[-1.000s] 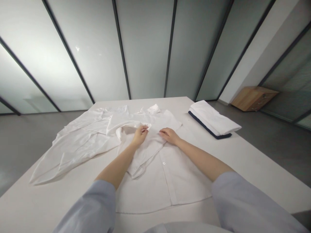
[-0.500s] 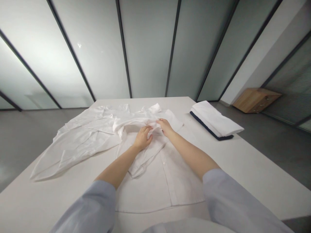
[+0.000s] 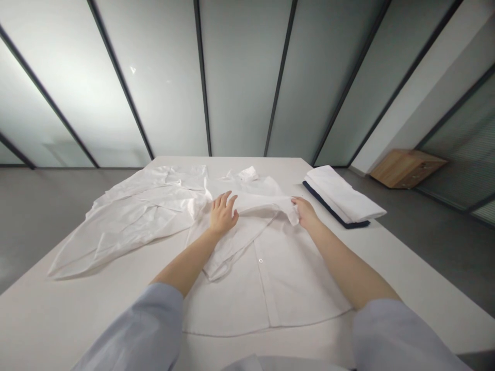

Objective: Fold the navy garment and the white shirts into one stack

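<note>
We take the shirt (image 3: 305,283) as the clock centre, with 12 o'clock directly away from us. It lies spread on the counter (image 3: 85,309), hem toward 6 o'clock and collar (image 3: 247,174) at 12. A button (image 3: 260,260) shows near its front edge. A flap (image 3: 266,202) of white fabric is raised across the upper part of the shirt. Our right hand (image 3: 308,212), at 2 o'clock, has its fingers clamped on the flap's end. Our left hand (image 3: 223,215), at 10 o'clock, is at the flap's other end, fingers spread apart; we cannot tell whether it touches. Crumpled white cloth (image 3: 131,221) lies just beside the shirt at 10 o'clock. At 2 o'clock, beyond the right hand, a white bundle (image 3: 344,190) rests folded on a navy one (image 3: 358,225). Frosted panels (image 3: 235,77) stand at 12 o'clock; a cabinet (image 3: 406,167) stands farther off at 2.
</note>
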A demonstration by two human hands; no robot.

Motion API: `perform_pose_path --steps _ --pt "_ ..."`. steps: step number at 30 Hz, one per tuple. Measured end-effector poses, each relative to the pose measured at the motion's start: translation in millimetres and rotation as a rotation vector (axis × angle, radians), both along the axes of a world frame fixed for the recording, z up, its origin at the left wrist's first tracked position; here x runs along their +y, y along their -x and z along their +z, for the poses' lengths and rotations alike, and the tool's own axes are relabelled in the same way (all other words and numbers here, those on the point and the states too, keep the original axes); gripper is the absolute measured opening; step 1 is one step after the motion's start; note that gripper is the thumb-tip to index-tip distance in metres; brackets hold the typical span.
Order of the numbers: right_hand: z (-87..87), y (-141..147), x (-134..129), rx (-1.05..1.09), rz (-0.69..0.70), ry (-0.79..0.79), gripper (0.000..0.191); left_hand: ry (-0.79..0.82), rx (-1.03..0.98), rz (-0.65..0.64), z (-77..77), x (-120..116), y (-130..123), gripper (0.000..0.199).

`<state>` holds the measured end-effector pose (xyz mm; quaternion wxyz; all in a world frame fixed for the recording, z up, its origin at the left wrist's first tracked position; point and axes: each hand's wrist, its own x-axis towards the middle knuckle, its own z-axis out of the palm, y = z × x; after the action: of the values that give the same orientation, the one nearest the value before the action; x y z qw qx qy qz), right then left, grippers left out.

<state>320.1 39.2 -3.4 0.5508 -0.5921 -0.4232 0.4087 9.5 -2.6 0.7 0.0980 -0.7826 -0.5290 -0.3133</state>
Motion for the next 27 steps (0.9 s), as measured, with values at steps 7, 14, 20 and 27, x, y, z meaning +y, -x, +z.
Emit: perform_pose_path --steps 7,14,20,27 --pt "6.8 -15 -21 -0.229 0.092 -0.009 0.024 0.195 0.139 0.182 -5.3 15 13 0.068" --pt "22.0 -19 -37 -0.104 0.138 0.070 0.025 0.319 0.242 0.168 14.1 37 38 0.073" --pt "23.2 -25 -49 0.102 0.214 0.144 0.028 0.401 0.177 0.187 15.6 50 59 0.070" --pt "14.7 -40 -81 0.121 0.236 0.329 0.034 0.357 0.003 0.323 13.3 57 75 0.057"
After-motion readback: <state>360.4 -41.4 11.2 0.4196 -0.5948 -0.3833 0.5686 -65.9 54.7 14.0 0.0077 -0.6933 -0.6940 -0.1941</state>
